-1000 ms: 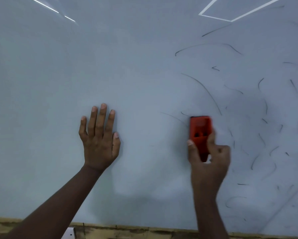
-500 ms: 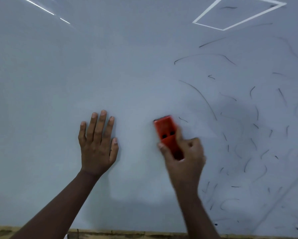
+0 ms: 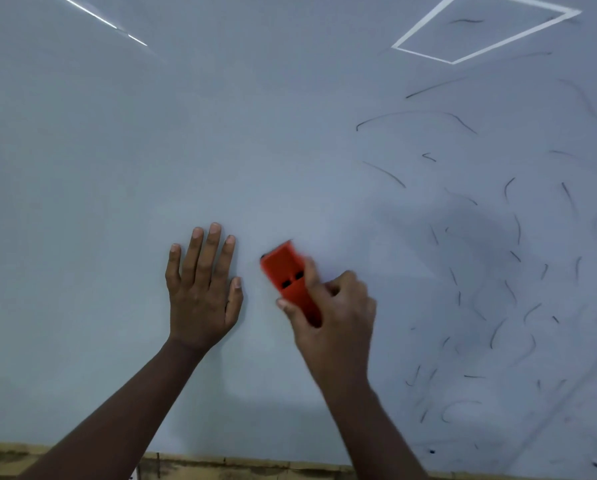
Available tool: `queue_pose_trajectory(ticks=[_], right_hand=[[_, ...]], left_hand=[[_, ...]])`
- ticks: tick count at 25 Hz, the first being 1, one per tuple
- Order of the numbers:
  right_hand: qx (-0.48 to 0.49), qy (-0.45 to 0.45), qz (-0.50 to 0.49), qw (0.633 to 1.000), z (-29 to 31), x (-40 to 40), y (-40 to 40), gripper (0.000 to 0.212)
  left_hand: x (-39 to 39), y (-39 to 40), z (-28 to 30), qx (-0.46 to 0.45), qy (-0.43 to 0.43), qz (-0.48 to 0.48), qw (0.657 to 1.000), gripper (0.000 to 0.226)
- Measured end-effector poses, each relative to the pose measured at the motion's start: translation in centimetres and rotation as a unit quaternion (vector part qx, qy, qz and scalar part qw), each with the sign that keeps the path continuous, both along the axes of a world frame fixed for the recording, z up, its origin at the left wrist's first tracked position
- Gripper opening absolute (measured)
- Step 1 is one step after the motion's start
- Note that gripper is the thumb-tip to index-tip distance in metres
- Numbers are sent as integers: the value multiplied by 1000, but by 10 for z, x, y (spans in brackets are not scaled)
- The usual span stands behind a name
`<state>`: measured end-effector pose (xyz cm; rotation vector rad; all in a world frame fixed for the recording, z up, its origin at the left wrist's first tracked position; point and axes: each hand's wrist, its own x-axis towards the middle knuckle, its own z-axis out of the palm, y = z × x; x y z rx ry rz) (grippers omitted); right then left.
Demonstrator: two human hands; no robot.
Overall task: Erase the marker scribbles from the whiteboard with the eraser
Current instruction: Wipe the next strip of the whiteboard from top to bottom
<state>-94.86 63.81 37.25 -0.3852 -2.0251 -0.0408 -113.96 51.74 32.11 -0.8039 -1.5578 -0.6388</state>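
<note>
A large whiteboard (image 3: 151,150) fills the view. Thin black marker scribbles (image 3: 504,271) are scattered over its right half; the left half is bare. My right hand (image 3: 335,313) grips an orange eraser (image 3: 285,271), pressed flat on the board and tilted up-left, slightly blurred. My left hand (image 3: 203,289) lies flat on the board with fingers spread, just left of the eraser and not touching it.
A wooden strip (image 3: 221,467) runs along the board's bottom edge. Reflections of ceiling lights show at the top: a bright square outline (image 3: 425,26) at the right and a line (image 3: 96,17) at the left.
My right hand has swept the eraser leftward across the board, from the scribbled area toward my left hand, tilting it up-left. The long curved stroke is shorter. My left hand stayed put.
</note>
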Motion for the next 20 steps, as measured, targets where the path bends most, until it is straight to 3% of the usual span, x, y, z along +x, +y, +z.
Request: queue_pose_trajectory(ticks=[2, 5, 12, 15, 18, 20], right_hand=[[38, -41, -3, 998, -15, -2, -7, 69], [66, -26, -2, 997, 5, 3, 5, 67], [-4, 171, -87, 981, 124, 43, 80, 66], [-6, 210, -131, 969, 141, 38, 90, 67], [61, 210, -52, 974, 123, 11, 68, 65], [145, 159, 11, 977, 98, -13, 50, 63]], left_hand=[[0, 0, -1, -5, -2, 3, 1000, 68], [0, -1, 2, -7, 2, 2, 1000, 66], [10, -8, 10, 33, -19, -13, 999, 58], [9, -12, 54, 37, 5, -5, 999, 53], [2, -16, 118, 10, 42, -5, 999, 56], [-2, -19, 163, 21, 43, 5, 999, 60]])
